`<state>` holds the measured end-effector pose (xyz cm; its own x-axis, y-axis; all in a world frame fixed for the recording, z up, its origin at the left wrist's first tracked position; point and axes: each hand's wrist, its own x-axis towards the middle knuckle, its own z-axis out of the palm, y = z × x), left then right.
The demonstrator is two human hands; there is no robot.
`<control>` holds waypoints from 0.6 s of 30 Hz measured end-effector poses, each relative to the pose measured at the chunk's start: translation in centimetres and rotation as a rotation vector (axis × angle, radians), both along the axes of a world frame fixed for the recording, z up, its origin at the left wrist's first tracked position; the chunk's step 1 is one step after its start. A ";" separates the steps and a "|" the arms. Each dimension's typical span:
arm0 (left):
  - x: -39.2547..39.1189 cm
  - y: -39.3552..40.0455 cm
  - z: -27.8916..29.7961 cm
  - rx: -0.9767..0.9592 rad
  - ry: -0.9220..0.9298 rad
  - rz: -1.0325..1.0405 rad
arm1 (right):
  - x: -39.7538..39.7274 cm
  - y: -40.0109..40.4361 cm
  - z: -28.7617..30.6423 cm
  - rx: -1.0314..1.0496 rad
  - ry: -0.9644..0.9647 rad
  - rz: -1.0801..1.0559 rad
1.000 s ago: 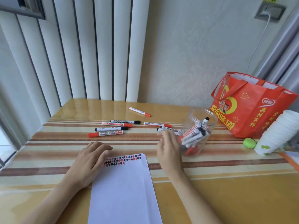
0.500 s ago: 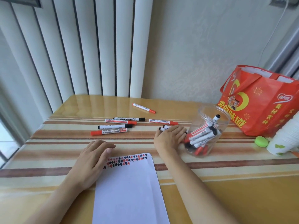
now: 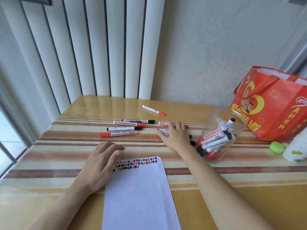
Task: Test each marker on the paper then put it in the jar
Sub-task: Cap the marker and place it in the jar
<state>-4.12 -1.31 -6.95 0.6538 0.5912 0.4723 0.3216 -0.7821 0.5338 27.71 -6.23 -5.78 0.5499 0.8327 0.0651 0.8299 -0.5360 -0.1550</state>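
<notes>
A white paper (image 3: 139,193) lies near the table's front, with rows of red and black test marks along its top edge. My left hand (image 3: 101,161) rests flat on the paper's top left corner. My right hand (image 3: 176,136) lies spread, fingers apart, over markers left of the clear jar (image 3: 221,135), which holds several red and black markers. A black marker (image 3: 163,131) pokes out under its fingers. More markers lie in a group behind: a red whiteboard marker (image 3: 118,134), a black one (image 3: 123,128), and a lone red one (image 3: 153,110) farther back.
A red gift bag (image 3: 272,108) stands at the back right. A green round object (image 3: 277,147) and a stack of white paper cups (image 3: 296,151) sit at the right edge. Vertical blinds and a wall close off the far side of the striped table (image 3: 66,146).
My right hand has moved from beside the jar back and left onto the loose markers, its fingers spreading. The left hand stays on the paper. The view has shifted slightly.
</notes>
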 end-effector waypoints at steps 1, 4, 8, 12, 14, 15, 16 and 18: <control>0.0 0.0 0.0 -0.003 -0.001 -0.001 | -0.2 0.0 -0.1 0.029 -0.024 0.001; 0.0 0.0 -0.1 -0.010 -0.005 -0.010 | -1.2 -0.5 -0.7 0.172 -0.151 -0.011; 0.1 0.1 -0.1 -0.008 -0.001 -0.012 | -3.0 -0.6 -1.2 0.291 -0.117 -0.005; 0.0 0.1 -0.1 -0.003 0.001 -0.001 | -6.2 -0.1 -1.8 0.449 -0.040 -0.019; -0.1 0.1 -0.1 0.005 0.007 0.003 | -7.1 -0.3 -1.9 0.533 -0.073 -0.012; -0.2 0.0 0.0 0.012 0.012 0.004 | -7.2 -0.4 -1.8 0.599 -0.086 0.007; -0.2 0.0 0.0 0.016 0.019 0.007 | -7.3 -0.6 -1.6 0.675 -0.087 0.044; -0.1 0.1 0.0 0.018 0.035 0.022 | -8.5 -1.5 -0.6 0.775 0.018 0.177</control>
